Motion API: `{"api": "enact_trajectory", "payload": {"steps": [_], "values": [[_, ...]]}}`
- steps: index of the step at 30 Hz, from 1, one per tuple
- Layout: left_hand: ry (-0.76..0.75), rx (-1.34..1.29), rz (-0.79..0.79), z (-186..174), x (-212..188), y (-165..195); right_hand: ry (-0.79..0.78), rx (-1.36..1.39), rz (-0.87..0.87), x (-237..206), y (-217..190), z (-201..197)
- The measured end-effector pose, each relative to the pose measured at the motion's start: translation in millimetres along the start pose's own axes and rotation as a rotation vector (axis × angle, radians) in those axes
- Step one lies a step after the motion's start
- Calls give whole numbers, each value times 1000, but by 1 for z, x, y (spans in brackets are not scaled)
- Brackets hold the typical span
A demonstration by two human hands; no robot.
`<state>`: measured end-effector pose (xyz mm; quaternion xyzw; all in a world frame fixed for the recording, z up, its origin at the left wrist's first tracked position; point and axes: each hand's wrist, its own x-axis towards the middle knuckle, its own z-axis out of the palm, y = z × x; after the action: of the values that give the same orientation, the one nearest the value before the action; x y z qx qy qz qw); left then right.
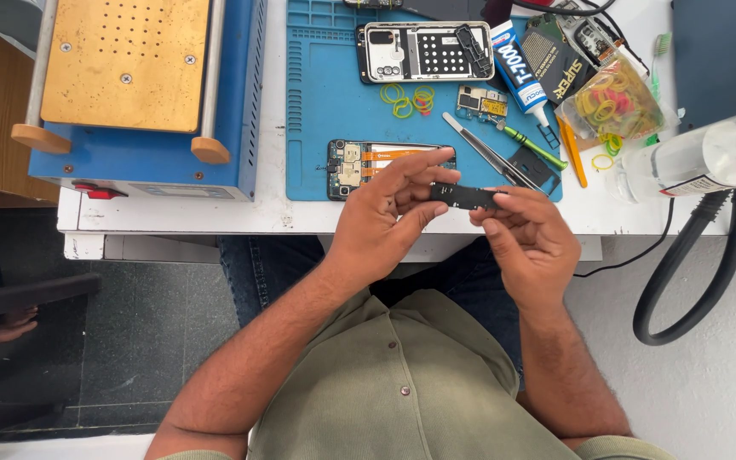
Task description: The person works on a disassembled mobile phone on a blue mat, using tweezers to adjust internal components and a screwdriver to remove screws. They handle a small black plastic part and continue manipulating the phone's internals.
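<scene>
Both my hands hold one small flat black part (463, 197) in front of the table's near edge. My left hand (385, 217) pinches its left end with thumb and fingers. My right hand (528, 234) grips its right end. Just beyond my left fingers an opened phone body (359, 164) with an orange flex cable lies on the blue work mat (321, 102). A second phone frame (423, 51), white inside, lies at the mat's far side.
Metal tweezers (487, 153), a green-handled screwdriver (528, 142), an orange tool (571, 151), a glue tube (517, 68) and loose rubber bands (408, 96) lie on the mat. A blue heating machine (142, 94) stands left. A bag of bands (615, 102), clear bottle (709, 153) and black hose (692, 264) are right.
</scene>
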<state>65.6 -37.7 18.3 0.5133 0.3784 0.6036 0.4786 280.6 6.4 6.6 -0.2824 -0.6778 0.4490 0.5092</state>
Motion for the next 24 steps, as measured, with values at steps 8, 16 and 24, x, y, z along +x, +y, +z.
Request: {"api": "enact_trajectory", "payload": {"steps": [8, 16, 24], "values": [[35, 93, -134, 7, -2, 0, 106, 211, 142, 1, 13, -12], [176, 828, 116, -15, -5, -5, 160, 69, 194, 39, 28, -33], [96, 1243, 389, -15, -6, -25, -94, -207, 286, 63, 35, -18]]}}
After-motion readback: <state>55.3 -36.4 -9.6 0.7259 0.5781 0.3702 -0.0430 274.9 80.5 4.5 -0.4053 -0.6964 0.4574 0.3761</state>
